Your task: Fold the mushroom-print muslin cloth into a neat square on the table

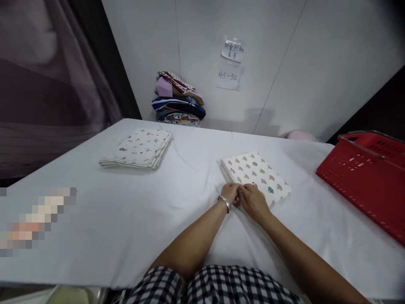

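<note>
A folded white cloth with grey, red, green and blue prints [257,173] lies right of centre on the white table [126,211]. My left hand [230,193], with a silver bracelet at the wrist, and my right hand [253,202] meet at the cloth's near corner. The fingers of both are curled and pressed together on that edge. A second folded white cloth with small dark prints [139,148] rests at the far left, away from both hands.
A red plastic basket [363,179] with metal handles stands at the right edge. A stack of colourful folded fabrics [179,99] sits against the back wall under two paper notes [230,63]. A pink object [300,135] lies at the table's far edge.
</note>
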Action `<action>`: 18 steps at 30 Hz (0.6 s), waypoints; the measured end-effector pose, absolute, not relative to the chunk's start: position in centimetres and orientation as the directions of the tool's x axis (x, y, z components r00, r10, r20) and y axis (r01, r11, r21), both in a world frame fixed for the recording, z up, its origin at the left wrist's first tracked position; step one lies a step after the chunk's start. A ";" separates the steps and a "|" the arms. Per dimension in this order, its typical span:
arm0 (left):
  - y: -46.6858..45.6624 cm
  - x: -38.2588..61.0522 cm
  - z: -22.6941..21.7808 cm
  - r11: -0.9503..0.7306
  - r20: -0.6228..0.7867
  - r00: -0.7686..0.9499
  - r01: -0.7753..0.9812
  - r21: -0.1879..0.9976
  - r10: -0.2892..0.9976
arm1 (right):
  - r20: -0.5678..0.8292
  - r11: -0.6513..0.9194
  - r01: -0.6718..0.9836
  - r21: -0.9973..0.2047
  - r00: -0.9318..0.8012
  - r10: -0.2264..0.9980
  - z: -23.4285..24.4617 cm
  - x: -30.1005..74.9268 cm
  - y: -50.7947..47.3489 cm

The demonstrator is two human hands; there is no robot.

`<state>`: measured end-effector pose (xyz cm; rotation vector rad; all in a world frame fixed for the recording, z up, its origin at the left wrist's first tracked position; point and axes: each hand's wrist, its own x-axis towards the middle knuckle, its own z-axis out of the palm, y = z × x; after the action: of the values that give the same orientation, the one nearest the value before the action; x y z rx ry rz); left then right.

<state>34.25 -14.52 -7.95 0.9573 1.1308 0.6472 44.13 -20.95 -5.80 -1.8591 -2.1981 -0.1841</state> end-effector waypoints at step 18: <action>-13.9 33.9 -8.4 0.260 -0.328 0.208 0.295 0.919 0.921 | 0.415 0.304 0.952 0.039 -0.293 0.862 -10.4 45.3 -25.4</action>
<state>33.87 -13.86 -8.45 1.2732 1.3285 0.6600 45.29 -25.37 -10.36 -1.6363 -2.2612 -0.4014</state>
